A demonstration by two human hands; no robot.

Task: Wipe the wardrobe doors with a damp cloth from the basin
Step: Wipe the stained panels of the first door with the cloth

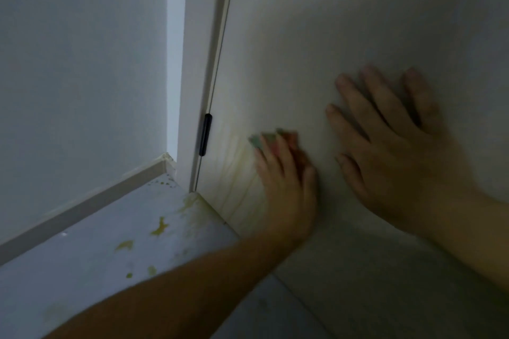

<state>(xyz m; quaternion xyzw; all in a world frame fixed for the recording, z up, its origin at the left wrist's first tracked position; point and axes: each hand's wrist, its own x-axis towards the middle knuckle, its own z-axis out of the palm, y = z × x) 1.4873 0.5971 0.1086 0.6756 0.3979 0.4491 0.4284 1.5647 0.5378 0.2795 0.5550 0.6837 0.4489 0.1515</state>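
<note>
The white wardrobe door (316,44) fills the right of the view, down to the floor. My left hand (286,187) presses a small green and reddish cloth (271,137) flat against the door's lower part, near the hinge side; only the cloth's upper edge shows past my fingers. Faint yellowish streaks (234,173) run down the door just left of that hand. My right hand (394,151) lies flat on the door to the right, fingers spread, holding nothing. The picture is blurred by motion.
A black hinge (205,135) sits on the door's left edge beside the white frame (198,63). A grey wall (82,63) with a skirting board (91,201) stands left. Yellow-green splashes (159,226) mark the grey floor below the door corner.
</note>
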